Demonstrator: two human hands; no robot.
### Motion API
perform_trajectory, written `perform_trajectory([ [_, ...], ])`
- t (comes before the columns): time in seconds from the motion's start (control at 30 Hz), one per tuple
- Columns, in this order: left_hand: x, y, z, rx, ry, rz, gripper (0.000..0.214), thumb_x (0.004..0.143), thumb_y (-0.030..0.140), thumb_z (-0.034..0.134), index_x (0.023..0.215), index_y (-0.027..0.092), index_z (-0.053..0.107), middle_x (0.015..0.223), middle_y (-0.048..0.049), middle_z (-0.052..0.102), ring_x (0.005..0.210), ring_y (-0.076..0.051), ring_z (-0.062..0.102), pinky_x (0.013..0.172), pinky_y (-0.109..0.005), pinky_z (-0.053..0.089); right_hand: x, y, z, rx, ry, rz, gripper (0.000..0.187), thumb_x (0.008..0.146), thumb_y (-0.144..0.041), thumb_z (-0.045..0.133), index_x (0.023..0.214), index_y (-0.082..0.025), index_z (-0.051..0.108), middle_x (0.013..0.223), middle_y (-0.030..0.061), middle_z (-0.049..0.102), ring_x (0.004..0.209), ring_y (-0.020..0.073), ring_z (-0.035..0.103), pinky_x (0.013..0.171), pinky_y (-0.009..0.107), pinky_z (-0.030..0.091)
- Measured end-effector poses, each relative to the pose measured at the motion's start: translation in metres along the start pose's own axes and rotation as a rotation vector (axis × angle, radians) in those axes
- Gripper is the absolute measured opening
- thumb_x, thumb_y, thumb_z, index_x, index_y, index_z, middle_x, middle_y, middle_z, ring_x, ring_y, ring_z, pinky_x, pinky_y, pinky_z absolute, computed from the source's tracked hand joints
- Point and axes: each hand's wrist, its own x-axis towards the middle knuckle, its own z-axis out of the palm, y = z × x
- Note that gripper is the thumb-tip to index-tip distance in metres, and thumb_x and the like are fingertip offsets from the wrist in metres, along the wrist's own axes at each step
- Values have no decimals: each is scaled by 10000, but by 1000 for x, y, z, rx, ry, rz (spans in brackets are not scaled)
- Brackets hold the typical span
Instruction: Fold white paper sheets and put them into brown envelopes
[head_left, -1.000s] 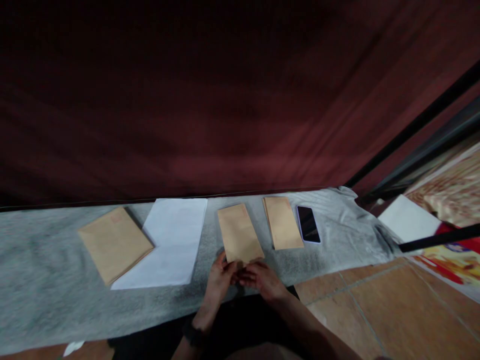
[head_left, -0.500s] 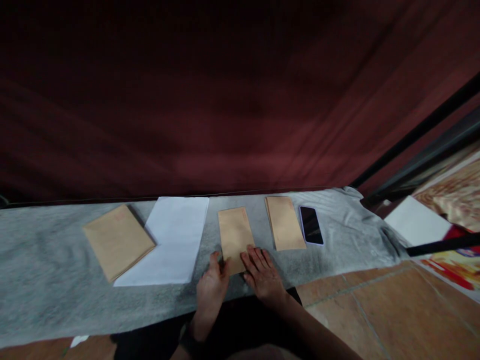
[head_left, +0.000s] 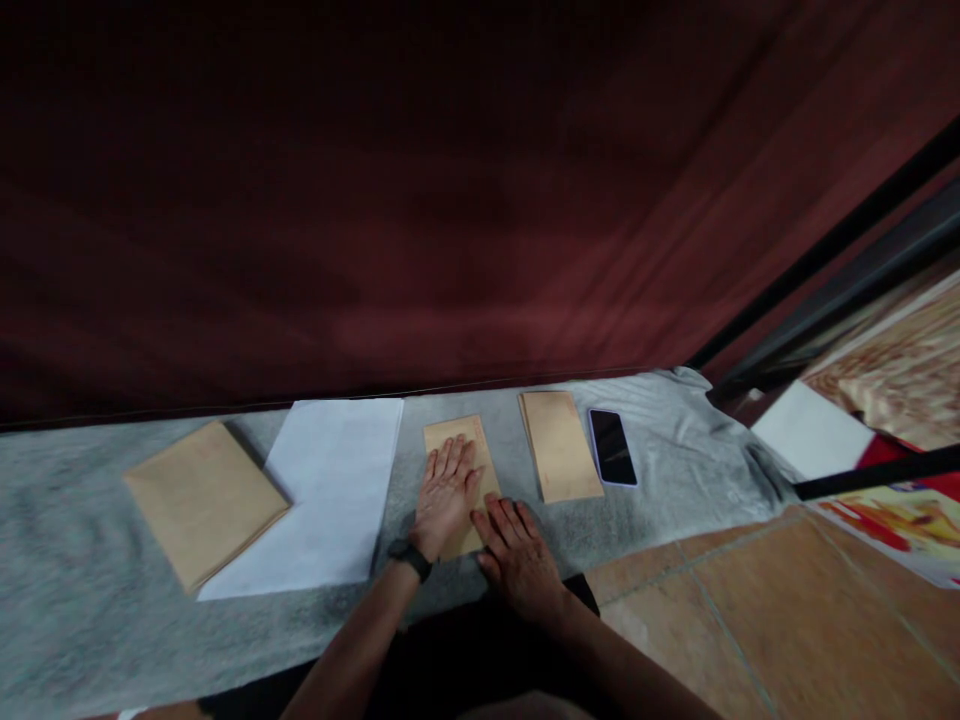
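Note:
A brown paper envelope point(head_left: 489, 468) lies on the grey cloth in front of me. Flat across its middle rests my left hand point(head_left: 447, 490), fingers stretched out toward the far end and a dark watch on the wrist. My right hand point(head_left: 519, 555) lies open at the envelope's near right edge, its fingertips touching the paper. To the right is a small stack of similar envelopes point(head_left: 562, 445). On the left a stack of larger brown envelopes point(head_left: 206, 495) overlaps white paper sheets point(head_left: 337, 480).
A phone point(head_left: 613, 447) lies dark-screened beside the right-hand stack. Grey cloth point(head_left: 67, 540) covers the long surface. Behind it hangs a dark red curtain point(head_left: 465, 250). Black bars point(head_left: 832, 250) and a white box-like thing point(head_left: 814, 430) stand at the right, above floor tiles point(head_left: 825, 600).
My left hand has moved from the envelope's near left edge onto its middle and flattened out. My right hand stays near the lower right edge. The view has shifted slightly.

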Motion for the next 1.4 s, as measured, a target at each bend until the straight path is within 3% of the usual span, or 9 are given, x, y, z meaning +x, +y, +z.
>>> perform_trajectory([
  [0.17, 26, 3, -1, 57, -14, -38, 555, 1041, 334, 321, 1572, 187, 386, 1660, -69, 343, 1561, -309, 221, 1263, -544, 193, 0, 0, 1, 7, 16, 2, 655, 1029, -457, 534, 1603, -224, 321, 1630, 123, 387, 1466, 277, 413, 1230, 468, 282],
  [0.37, 41, 6, -2, 30, -20, 41, 556, 1036, 337, 321, 1566, 187, 401, 1670, -47, 316, 1565, -310, 205, 1265, -562, 172, 2, 1, 1, 40, -7, 18, 645, 1039, -474, 502, 1608, -243, 306, 1633, 103, 389, 1473, 277, 400, 1236, 467, 270],
  [0.5, 19, -1, -2, 10, -24, 175, 577, 1047, 349, 294, 1582, 139, 355, 1661, -74, 332, 1563, -268, 225, 1275, -511, 174, 2, 2, 2, 64, -16, 27, 627, 1038, -476, 503, 1593, -236, 339, 1625, 113, 400, 1477, 282, 392, 1241, 482, 266],
  [0.73, -48, -1, -5, 25, 17, 339, 593, 1053, 354, 289, 1601, 127, 301, 1651, -93, 352, 1562, -243, 231, 1279, -478, 164, -1, 4, 4, 87, 45, 6, 527, 1027, -426, 538, 1487, -173, 490, 1584, 142, 456, 1493, 278, 363, 1237, 496, 299],
  [0.87, -83, 3, -7, 24, 68, 346, 631, 1049, 389, 310, 1607, 97, 273, 1634, -143, 370, 1550, -272, 268, 1271, -507, 166, 5, 6, 1, 182, 26, 54, 511, 1014, -390, 561, 1485, -205, 491, 1572, 107, 479, 1445, 251, 427, 1221, 469, 336],
  [0.97, -99, 5, -6, 15, 81, 316, 650, 1036, 442, 346, 1585, 95, 339, 1607, -169, 408, 1519, -308, 336, 1256, -525, 199, 10, 5, -2, 256, 36, 202, 525, 986, -286, 571, 1487, -158, 483, 1535, 118, 514, 1410, 252, 454, 1185, 433, 378],
  [1.07, -105, 9, -7, 1, 69, 256, 590, 1023, 412, 381, 1538, 133, 449, 1559, -157, 485, 1473, -315, 419, 1235, -514, 256, 16, 3, -5, 286, 56, 386, 525, 950, -240, 581, 1457, -123, 509, 1485, 163, 533, 1372, 297, 466, 1116, 454, 428],
  [1.23, -98, 33, -27, 73, -19, 123, 601, 906, 157, 446, 1503, 111, 496, 1539, -148, 513, 1449, -318, 451, 1194, -514, 345, 26, 5, -6, 405, 76, 511, 391, 895, -196, 613, 1285, -169, 617, 1334, 147, 603, 1238, 294, 541, 1050, 472, 460],
  [1.4, -89, 57, -47, 98, -44, -5, 589, 909, 138, 462, 1495, 90, 495, 1535, -166, 516, 1393, -316, 511, 1100, -479, 467, 37, 12, -17, 895, 136, 567, 228, 932, -240, 530, 1121, -229, 658, 1086, 65, 691, 1052, 227, 643, 970, 412, 517],
])
